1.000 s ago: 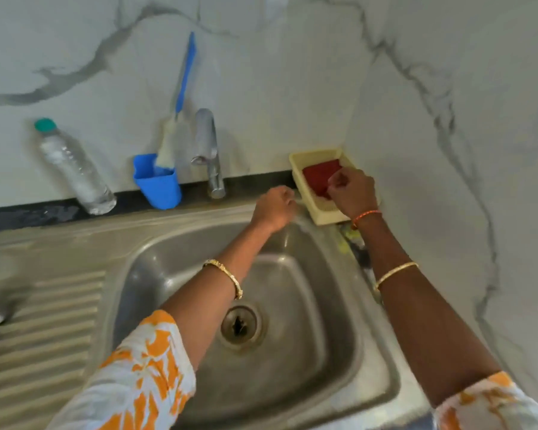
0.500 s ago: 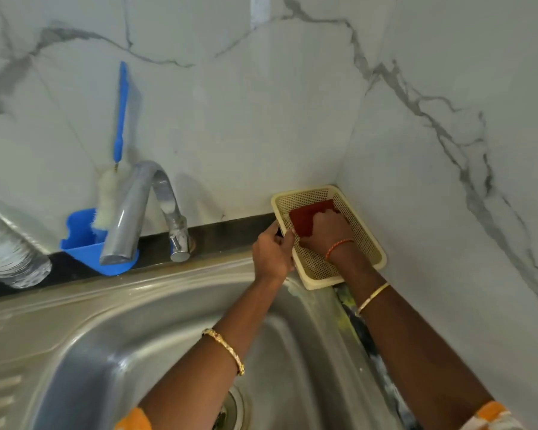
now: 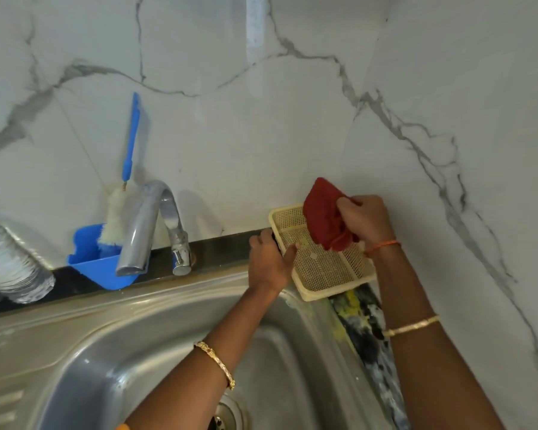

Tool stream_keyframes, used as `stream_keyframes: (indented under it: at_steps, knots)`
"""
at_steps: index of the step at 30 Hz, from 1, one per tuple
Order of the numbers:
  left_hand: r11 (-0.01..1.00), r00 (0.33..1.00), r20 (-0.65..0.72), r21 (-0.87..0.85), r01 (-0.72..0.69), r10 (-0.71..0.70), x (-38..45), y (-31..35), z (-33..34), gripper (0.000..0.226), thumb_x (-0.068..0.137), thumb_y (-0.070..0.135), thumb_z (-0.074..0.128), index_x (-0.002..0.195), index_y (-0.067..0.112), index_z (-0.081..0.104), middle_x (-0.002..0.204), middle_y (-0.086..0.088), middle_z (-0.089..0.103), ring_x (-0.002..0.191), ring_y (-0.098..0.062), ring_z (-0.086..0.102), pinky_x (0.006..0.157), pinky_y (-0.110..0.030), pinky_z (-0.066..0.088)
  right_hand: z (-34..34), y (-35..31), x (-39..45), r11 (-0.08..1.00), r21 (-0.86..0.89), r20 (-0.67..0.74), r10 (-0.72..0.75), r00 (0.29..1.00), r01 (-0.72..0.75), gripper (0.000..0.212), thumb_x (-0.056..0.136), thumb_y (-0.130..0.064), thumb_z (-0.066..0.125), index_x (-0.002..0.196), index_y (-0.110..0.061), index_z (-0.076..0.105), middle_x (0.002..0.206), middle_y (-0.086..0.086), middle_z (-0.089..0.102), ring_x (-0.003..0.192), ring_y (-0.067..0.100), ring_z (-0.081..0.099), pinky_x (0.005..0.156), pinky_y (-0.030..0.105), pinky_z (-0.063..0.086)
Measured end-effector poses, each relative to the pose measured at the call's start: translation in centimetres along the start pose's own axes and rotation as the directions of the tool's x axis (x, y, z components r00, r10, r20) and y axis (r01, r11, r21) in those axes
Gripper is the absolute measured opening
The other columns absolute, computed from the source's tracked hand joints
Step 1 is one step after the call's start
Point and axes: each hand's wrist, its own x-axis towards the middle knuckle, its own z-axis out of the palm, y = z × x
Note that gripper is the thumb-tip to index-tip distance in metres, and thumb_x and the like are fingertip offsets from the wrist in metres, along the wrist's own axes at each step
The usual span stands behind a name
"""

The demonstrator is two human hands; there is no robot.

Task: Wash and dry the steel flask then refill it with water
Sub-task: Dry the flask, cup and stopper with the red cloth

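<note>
Right grip (image 3: 365, 220) is closed round a red cloth (image 3: 325, 217), bunched and lifted clear of the yellow mesh basket (image 3: 326, 271) — the cloth hangs from my fingers toward 9 o'clock of the hand, just above the basket's far end. Left grip (image 3: 271, 259) pinches the basket's near-left rim, steadying it on the table edge by the sink (image 3: 137, 352).

I cannot see the steel flask anywhere in view, so I cannot give its heading or long axis. My judgement: the cloth is the thing the next move turns on, and it must travel from 2 o'clock down toward the basin at 7 o'clock — the right hand carries it, the left is nearer the tap (image 3: 146, 225) at 10 o'clock.
</note>
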Motion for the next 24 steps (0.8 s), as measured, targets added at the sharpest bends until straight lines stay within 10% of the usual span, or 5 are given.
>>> stream_keyframes:
  at_steps: [3, 7, 14, 17, 24]
  knots:
    - [0.975, 1.0, 0.011, -0.221, -0.019, 0.022, -2.1, 1.9, -2.3, 0.048, 0.094, 0.046, 0.054, 0.126, 0.009, 0.051, 0.113, -0.005, 0.058, 0.106, -0.017, 0.056, 0.087, -0.032, 0.049, -2.6, -1.5, -3.2, 0.869, 0.447, 0.166, 0.154, 0.974, -0.213, 0.029, 0.081, -0.009, 0.047, 0.054, -0.02, 0.044, 0.057, -0.001, 0.041, 0.058, 0.017, 0.044, 0.057, 0.031, 0.037]
    - [0.612, 0.897, 0.441, -0.701, 0.365, -0.03, -7.2, 4.4, -7.6, 0.053, 0.083, 0.063, 0.055, 0.115, 0.02, 0.062, 0.097, -0.002, 0.066, 0.089, -0.016, 0.064, 0.077, -0.034, 0.054, -4.6, -2.6, -10.5, 0.585, 0.702, 0.426, 0.112, 0.898, -0.406, 0.035, 0.087, -0.021, 0.046, 0.053, -0.018, 0.051, 0.054, -0.002, 0.052, 0.051, 0.016, 0.05, 0.049, 0.018, 0.043]
    - [0.611, 0.909, 0.32, -0.673, 0.416, -0.267, -19.2, 0.1, -12.9, 0.016, 0.083, 0.015, 0.071, 0.096, 0.016, 0.062, 0.092, -0.003, 0.072, 0.079, -0.015, 0.069, 0.073, -0.034, 0.054, -0.3, 1.6, -22.5, 0.765, 0.454, 0.704, 0.006, 0.711, -0.456, 0.045, 0.075, -0.021, 0.067, 0.116, -0.002, 0.065, 0.111, 0.015, 0.069, 0.107, 0.031, 0.064, 0.093, 0.039, 0.052]
    - [0.575, 0.892, 0.255, -0.691, 0.438, -0.373, -22.7, -2.7, -15.4, 0.012, 0.085, 0.009, 0.068, 0.094, 0.015, 0.063, 0.083, 0.0, 0.071, 0.064, -0.008, 0.068, 0.053, -0.021, 0.052, 2.2, 3.1, -26.3, 0.761, 0.373, 0.815, 0.004, 0.579, -0.531, 0.041, 0.077, -0.018, 0.063, 0.115, -0.002, 0.064, 0.112, 0.014, 0.069, 0.098, 0.023, 0.067, 0.089, 0.033, 0.054]
    - [0.443, 0.835, 0.276, -0.745, 0.498, -0.476, -27.9, -8.3, -19.9, 0.009, 0.091, 0.005, 0.059, 0.089, 0.011, 0.065, 0.07, 0.004, 0.072, 0.064, -0.006, 0.068, 0.063, -0.021, 0.056, 6.5, 3.4, -32.7, 0.75, 0.334, 0.899, -0.073, 0.431, -0.571, 0.041, 0.075, -0.021, 0.068, 0.108, 0.002, 0.064, 0.1, 0.013, 0.072, 0.086, 0.017, 0.071, 0.075, 0.029, 0.057]
